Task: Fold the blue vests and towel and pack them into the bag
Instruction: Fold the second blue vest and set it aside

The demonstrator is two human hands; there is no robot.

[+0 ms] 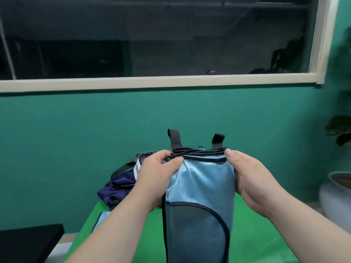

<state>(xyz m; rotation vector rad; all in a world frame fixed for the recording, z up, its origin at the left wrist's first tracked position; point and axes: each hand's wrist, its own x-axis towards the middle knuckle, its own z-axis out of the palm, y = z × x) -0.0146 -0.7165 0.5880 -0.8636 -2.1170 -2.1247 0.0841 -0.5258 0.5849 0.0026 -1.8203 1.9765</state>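
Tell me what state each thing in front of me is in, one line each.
Light blue fabric bag: upright on the green table, mouth looks gathered.
Black drawstring cord: bunched across the bag's top.
Left hand: pinches the cord.
Right hand: grips the bag's top right edge.
Dark navy cloth: crumpled, unfolded, behind the bag.

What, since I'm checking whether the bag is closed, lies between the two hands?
In the head view, the top of the light blue bag, with its bunched black drawstring cord, spans from left hand to right hand; both hold it.
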